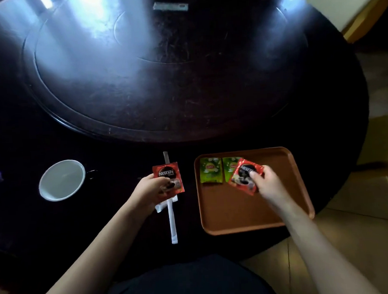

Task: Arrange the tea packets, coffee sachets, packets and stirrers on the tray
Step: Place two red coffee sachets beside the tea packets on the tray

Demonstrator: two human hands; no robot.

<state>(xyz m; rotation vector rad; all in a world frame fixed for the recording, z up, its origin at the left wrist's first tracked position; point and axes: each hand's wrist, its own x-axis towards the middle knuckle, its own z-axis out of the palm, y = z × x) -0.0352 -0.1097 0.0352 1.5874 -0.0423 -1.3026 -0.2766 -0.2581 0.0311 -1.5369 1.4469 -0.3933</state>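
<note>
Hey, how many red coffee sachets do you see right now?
2. One red coffee sachet is held in the left hand over the dark table; the other is in the right hand above the brown plastic tray. Others may be hidden.

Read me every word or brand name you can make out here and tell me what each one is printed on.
"NESCAFE": on the red coffee sachet held in the left hand.
"NESC", rest hidden by the fingers: on the red coffee sachet held in the right hand.
"Lipton": on the left green tea packet on the brown tray.
The second green tea packet: logo blurred, partly covered.
Smaller print: unreadable.
</note>
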